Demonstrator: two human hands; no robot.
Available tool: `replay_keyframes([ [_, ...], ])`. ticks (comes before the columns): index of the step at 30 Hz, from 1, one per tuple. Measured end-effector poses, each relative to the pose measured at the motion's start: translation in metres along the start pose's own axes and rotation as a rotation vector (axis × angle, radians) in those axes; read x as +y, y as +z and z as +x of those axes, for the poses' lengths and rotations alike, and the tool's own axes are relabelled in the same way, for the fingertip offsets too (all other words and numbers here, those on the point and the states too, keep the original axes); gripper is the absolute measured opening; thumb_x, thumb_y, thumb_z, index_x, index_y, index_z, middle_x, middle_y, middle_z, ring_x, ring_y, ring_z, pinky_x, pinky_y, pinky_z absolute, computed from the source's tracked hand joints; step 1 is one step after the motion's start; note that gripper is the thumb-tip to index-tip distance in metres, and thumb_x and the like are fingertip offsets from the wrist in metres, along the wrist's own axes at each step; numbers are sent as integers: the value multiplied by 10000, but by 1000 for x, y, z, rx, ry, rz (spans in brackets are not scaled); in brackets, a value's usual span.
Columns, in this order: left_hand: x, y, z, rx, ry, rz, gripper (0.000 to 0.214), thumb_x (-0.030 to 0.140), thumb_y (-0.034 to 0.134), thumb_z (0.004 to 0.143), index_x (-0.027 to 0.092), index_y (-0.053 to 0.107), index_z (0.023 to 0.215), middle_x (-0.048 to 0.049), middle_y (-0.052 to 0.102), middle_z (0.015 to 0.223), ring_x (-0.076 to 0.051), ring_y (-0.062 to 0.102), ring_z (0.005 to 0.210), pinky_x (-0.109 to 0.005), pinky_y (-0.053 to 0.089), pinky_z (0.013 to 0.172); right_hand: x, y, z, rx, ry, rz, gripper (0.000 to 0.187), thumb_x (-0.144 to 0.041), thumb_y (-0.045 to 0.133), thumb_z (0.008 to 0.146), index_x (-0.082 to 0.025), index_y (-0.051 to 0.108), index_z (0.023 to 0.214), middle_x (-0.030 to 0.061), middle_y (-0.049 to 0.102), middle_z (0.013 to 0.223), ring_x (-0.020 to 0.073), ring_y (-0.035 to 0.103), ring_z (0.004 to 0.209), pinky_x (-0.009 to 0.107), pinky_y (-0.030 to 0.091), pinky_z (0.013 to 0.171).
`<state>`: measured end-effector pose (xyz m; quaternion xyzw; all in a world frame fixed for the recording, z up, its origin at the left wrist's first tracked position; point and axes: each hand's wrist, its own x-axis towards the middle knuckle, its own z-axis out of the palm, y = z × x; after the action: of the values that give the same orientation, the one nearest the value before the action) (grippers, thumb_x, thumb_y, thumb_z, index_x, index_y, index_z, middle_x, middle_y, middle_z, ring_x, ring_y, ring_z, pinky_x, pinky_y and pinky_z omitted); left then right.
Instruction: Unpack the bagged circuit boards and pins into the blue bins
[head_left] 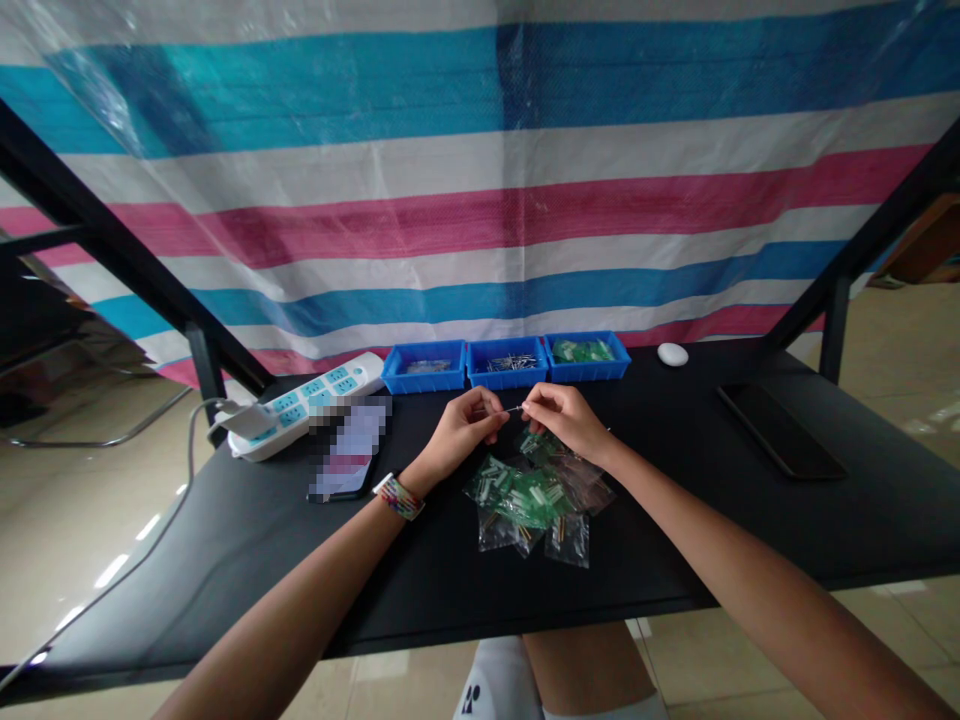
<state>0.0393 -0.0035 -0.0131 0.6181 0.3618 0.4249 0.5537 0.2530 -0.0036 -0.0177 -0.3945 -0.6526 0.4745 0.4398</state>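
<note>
My left hand (pixel 459 432) and my right hand (pixel 568 420) meet over the middle of the table, fingertips pinched. Between them runs a thin metal pin-like piece (pixel 514 409), an end in each pinch; its exact kind is too small to tell. Just below lies a pile of small clear plastic bags (pixel 529 495), some with green pieces and some with brass-coloured pins. Behind my hands stand three blue bins in a row. Small clear items lie in the left bin (pixel 424 383), loose metal pins in the middle bin (pixel 508 379), green bagged pieces in the right bin (pixel 592 371).
A white power strip (pixel 304 405) with a plugged-in cable sits at the back left, a phone (pixel 349 450) beside it. On the right are a dark phone (pixel 780 430) and a white oval object (pixel 673 354). Striped sheeting (pixel 480 220) hangs behind the black table (pixel 420 590).
</note>
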Motion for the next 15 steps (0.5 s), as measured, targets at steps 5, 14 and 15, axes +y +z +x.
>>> replay_keyframes([
  [5, 1, 0, -1, -12, 12, 0, 336, 373, 822, 823, 172, 558, 872, 59, 560, 668, -70, 544, 527, -194, 394, 528, -3, 0, 0, -26, 38, 84, 229, -396, 729, 849, -195, 634, 796, 13, 686, 764, 161, 643, 634, 277, 502, 594],
  [14, -5, 0, 3, 45, 52, -46, 361, 267, 784, 789, 210, 432, 842, 88, 533, 662, -61, 530, 504, -188, 392, 522, -3, -4, 8, 209, -73, 60, 235, -396, 742, 830, -198, 631, 771, -23, 613, 646, 138, 613, 548, 254, 489, 554],
  [15, -5, 0, 3, 41, 45, -44, 349, 257, 773, 790, 210, 430, 838, 90, 528, 657, -60, 529, 501, -190, 394, 525, -1, -4, 12, 287, -90, 44, 247, -415, 740, 832, -199, 632, 782, -19, 622, 664, 134, 610, 537, 253, 488, 544],
])
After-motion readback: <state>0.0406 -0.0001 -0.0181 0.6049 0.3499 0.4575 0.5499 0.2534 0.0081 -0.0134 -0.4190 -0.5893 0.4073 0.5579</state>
